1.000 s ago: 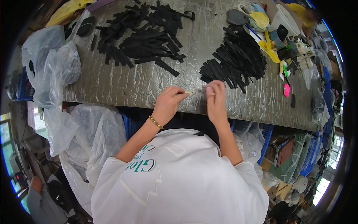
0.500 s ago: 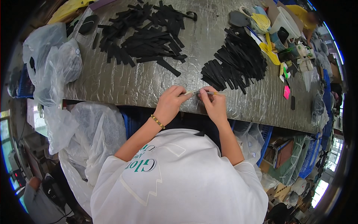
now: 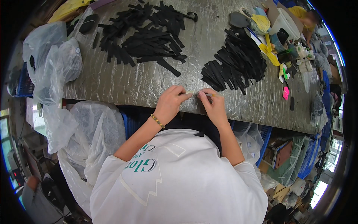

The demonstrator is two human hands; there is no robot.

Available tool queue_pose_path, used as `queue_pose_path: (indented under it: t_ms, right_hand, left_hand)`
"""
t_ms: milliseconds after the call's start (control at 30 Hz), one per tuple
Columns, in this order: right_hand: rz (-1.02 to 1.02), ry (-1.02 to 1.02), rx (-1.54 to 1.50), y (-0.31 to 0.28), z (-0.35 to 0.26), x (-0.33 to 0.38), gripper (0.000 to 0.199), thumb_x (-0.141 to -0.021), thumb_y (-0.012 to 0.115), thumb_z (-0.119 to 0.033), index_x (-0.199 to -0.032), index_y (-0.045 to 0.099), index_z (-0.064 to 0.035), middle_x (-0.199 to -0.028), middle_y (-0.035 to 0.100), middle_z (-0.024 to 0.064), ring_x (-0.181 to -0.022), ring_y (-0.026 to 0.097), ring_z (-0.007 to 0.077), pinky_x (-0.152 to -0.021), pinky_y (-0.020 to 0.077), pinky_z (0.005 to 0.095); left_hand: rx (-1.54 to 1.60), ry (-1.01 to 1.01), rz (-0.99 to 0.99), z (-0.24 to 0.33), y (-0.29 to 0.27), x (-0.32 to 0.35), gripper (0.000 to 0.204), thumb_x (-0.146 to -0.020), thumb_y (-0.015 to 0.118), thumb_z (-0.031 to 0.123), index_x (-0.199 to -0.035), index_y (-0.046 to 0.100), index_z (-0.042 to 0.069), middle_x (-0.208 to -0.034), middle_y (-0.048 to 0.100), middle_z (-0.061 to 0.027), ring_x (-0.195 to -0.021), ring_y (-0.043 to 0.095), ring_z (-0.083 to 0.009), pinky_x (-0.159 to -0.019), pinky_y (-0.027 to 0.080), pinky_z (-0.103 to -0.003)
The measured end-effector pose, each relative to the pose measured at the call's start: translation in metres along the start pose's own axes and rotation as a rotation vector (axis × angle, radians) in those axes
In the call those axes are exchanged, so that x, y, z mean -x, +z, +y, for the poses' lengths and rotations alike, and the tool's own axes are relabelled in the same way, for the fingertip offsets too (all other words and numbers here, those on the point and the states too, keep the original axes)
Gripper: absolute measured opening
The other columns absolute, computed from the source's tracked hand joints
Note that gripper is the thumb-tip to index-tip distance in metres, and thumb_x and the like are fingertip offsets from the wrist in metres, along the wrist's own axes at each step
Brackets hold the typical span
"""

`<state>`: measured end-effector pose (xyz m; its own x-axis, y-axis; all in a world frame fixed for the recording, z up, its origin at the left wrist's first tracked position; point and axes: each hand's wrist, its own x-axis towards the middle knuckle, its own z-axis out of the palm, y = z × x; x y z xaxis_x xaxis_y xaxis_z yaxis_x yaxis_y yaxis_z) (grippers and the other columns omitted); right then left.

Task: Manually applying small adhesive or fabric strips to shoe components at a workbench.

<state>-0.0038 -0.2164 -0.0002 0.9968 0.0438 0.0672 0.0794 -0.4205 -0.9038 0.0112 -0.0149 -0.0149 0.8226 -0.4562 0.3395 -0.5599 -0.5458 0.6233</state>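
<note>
At the near edge of the table (image 3: 149, 84), my left hand (image 3: 170, 104) pinches a small pale piece (image 3: 190, 93), too small to name. My right hand (image 3: 214, 107) faces it, thumb and fingers closed on a slim pen-like tool (image 3: 209, 95) whose tip meets or nearly meets the pale piece. Fingers partly cover both things. Just beyond my right hand lies a fanned pile of black fabric-like strips (image 3: 240, 56). A looser heap of similar black strips (image 3: 149, 41) spreads farther off to the left.
Clear plastic bags (image 3: 56, 63) hang over the table's left side. Cups, a white tub (image 3: 285, 24), yellow items and a pink tag (image 3: 286, 93) crowd the right side. Blue crates (image 3: 264, 140) and more bags sit below the edge. A person in yellow (image 3: 304, 16) is at far right.
My right hand's fingers have shifted slightly around the slim tool, and less of its rear end shows. My left hand keeps its place with the pale piece. The strips lie unchanged.
</note>
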Motion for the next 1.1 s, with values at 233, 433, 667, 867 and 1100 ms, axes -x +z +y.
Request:
queue_pose_path:
  t_ms: [233, 433, 667, 867, 1100]
  right_hand:
    - [-0.096, 0.045, 0.019, 0.008, -0.018, -0.002, 0.019, -0.098, 0.061, -0.009, -0.1, 0.068, 0.0089, -0.092, 0.07, 0.0092, -0.082, 0.069, 0.0136, -0.074, 0.0532, 0.0253]
    - [-0.066, -0.082, -0.015, 0.023, -0.012, -0.007, 0.017, -0.095, 0.064, -0.012, -0.098, 0.069, 0.0044, -0.089, 0.07, 0.0161, -0.07, 0.067, 0.0256, -0.062, 0.0504, 0.0318]
    - [-0.138, -0.179, 0.153, 0.011, -0.023, -0.011, 0.011, -0.093, 0.061, -0.003, -0.102, 0.065, 0.0027, -0.093, 0.063, 0.0173, -0.086, 0.063, 0.0341, -0.076, 0.051, 0.0384]
    - [-0.201, -0.323, 0.308, 0.0, -0.012, -0.018, 0.025, -0.082, 0.064, 0.006, -0.105, 0.059, -0.0013, -0.114, 0.052, 0.0141, -0.104, 0.056, 0.0366, -0.086, 0.0469, 0.0429]
    - [-0.259, -0.396, 0.392, -0.002, -0.012, -0.028, 0.031, -0.081, 0.07, 0.0, -0.109, 0.059, -0.0037, -0.118, 0.053, 0.0125, -0.11, 0.055, 0.0335, -0.09, 0.0436, 0.042]
  left_hand:
    - [0.085, -0.074, 0.064, 0.003, 0.0, -0.001, 0.048, -0.087, 0.061, -0.001, -0.134, 0.058, 0.007, -0.096, 0.065, -0.0108, -0.093, 0.06, -0.0315, -0.083, 0.05, -0.04]
    - [0.127, -0.097, 0.085, 0.001, 0.003, 0.001, 0.052, -0.088, 0.061, -0.001, -0.139, 0.053, 0.008, -0.098, 0.067, -0.0115, -0.094, 0.061, -0.0318, -0.084, 0.05, -0.041]
    - [0.134, -0.113, 0.063, 0.0, 0.0, 0.0, 0.053, -0.088, 0.061, -0.001, -0.139, 0.053, 0.008, -0.099, 0.067, -0.0109, -0.095, 0.061, -0.0316, -0.083, 0.05, -0.041]
    - [0.132, -0.103, 0.047, 0.002, -0.003, 0.0, 0.049, -0.086, 0.061, -0.001, -0.134, 0.053, 0.006, -0.099, 0.065, -0.011, -0.095, 0.061, -0.0307, -0.085, 0.05, -0.041]
    - [0.136, -0.016, 0.122, -0.006, -0.017, 0.002, 0.027, -0.084, 0.066, 0.0, -0.109, 0.059, 0.003, -0.104, 0.067, -0.0111, -0.099, 0.061, -0.0335, -0.087, 0.049, -0.041]
